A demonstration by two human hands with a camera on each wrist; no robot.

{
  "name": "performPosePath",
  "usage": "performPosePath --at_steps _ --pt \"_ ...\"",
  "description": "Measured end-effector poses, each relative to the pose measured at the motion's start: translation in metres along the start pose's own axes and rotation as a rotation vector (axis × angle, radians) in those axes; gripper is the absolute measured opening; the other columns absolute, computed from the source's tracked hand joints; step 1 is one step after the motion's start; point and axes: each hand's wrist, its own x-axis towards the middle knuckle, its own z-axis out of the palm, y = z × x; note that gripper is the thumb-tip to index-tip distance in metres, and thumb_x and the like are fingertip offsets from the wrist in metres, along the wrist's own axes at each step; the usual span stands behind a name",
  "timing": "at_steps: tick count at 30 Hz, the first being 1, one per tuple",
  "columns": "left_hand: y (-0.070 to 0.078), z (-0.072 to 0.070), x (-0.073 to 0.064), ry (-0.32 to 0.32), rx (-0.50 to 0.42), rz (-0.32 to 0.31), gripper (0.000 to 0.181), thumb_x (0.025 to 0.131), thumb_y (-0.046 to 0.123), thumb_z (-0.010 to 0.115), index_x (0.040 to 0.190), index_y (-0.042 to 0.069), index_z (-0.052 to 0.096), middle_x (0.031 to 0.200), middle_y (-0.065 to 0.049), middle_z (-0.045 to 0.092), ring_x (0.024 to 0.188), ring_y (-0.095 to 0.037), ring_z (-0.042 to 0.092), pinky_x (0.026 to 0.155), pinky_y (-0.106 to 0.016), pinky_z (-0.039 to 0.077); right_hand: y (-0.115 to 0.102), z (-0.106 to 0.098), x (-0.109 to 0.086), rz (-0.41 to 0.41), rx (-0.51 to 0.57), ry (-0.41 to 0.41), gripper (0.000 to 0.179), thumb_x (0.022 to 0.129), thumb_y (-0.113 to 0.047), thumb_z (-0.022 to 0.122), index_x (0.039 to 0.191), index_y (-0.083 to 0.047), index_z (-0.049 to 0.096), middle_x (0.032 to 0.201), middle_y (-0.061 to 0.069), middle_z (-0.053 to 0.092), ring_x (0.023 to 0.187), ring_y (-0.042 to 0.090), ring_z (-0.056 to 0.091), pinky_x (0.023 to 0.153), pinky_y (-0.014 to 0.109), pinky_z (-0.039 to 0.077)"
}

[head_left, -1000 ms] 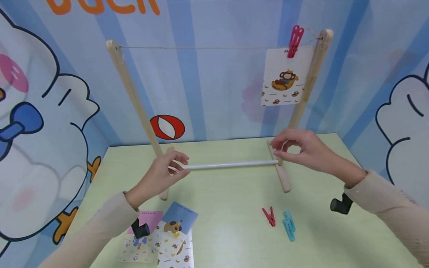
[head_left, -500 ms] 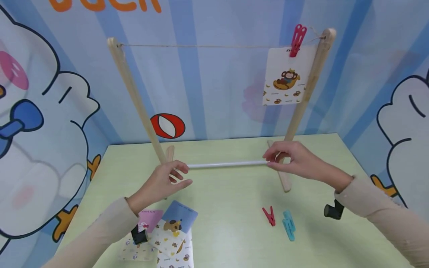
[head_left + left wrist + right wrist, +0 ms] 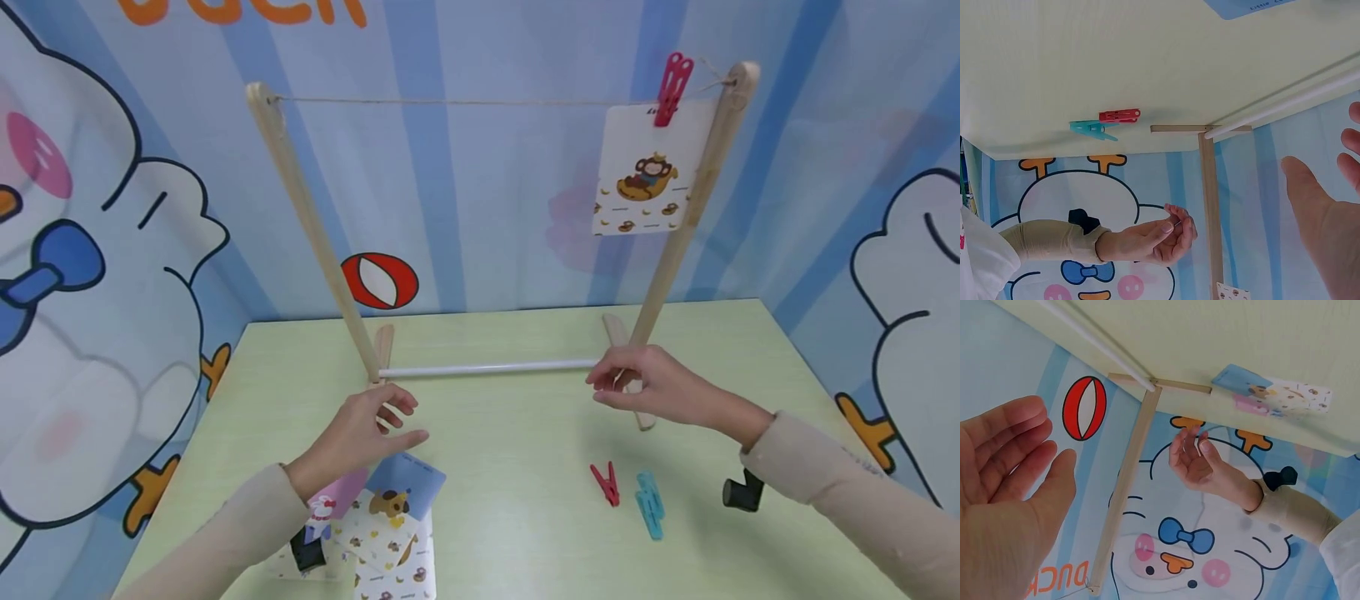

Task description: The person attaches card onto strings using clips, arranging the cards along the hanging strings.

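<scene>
My left hand (image 3: 360, 433) hovers just in front of the left wooden post's (image 3: 311, 221) foot, fingers loosely bent and thumb apart, holding nothing. My right hand (image 3: 648, 385), also holding nothing, overlaps the foot of the right wooden post (image 3: 686, 225) in the head view; its thumb stands apart from the fingers in the right wrist view. A white rod (image 3: 487, 368) joins the two posts low down. Between their tops runs a thin string (image 3: 450, 102). From its right end hangs a white monkey card (image 3: 645, 187), clipped by a red clothespin (image 3: 674, 87).
Several printed cards (image 3: 408, 483) lie overlapping at the table's front left. A small red clothespin (image 3: 606, 483) and a blue clothespin (image 3: 649, 504) lie at the front right. A printed blue backdrop (image 3: 510, 200) rises behind the table (image 3: 517, 433).
Both hands have come away from the rod's ends toward the front, the right one also shifting left. The rod's left end now shows. The frame and hanging card keep their places.
</scene>
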Motion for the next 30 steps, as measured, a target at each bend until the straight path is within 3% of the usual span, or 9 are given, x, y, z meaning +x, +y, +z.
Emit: performPosePath --at_steps 7,19,26,30 --pt "-0.007 0.004 -0.006 -0.012 0.013 -0.06 0.053 0.063 0.053 0.078 0.102 0.021 0.059 0.093 0.008 0.058 0.084 -0.017 0.06 0.071 -0.029 0.05 0.008 0.008 -0.005 0.042 0.002 -0.013 0.017 0.084 -0.021 0.068 0.1 -0.015 0.064 0.091 -0.003 0.064 0.077 0.011 0.061 0.069 0.028 0.052" --pt "-0.022 0.015 -0.026 -0.042 0.191 -0.153 0.069 0.059 0.064 0.074 0.107 0.016 0.061 0.096 0.002 0.059 0.083 -0.015 0.058 0.067 -0.027 0.048 0.021 0.029 -0.016 0.076 -0.026 -0.056 0.017 0.084 -0.024 0.068 0.098 -0.016 0.065 0.09 -0.005 0.062 0.076 0.011 0.059 0.067 0.027 0.051" --pt "-0.031 0.017 -0.033 0.0 0.385 -0.219 0.074 0.057 0.073 0.068 0.103 0.015 0.06 0.092 0.002 0.059 0.074 -0.01 0.053 0.061 -0.029 0.047 0.028 0.044 -0.023 0.146 -0.036 -0.056 0.023 0.079 -0.033 0.072 0.093 -0.017 0.063 0.084 -0.004 0.061 0.072 0.01 0.057 0.064 0.027 0.051" --pt "-0.034 0.018 -0.037 0.021 0.403 -0.235 0.076 0.055 0.074 0.068 0.1 0.014 0.061 0.088 0.002 0.058 0.066 -0.009 0.049 0.055 -0.027 0.043 0.03 0.052 -0.026 0.197 -0.041 -0.053 0.026 0.076 -0.034 0.075 0.087 -0.015 0.062 0.079 -0.006 0.06 0.07 0.011 0.056 0.062 0.025 0.051"
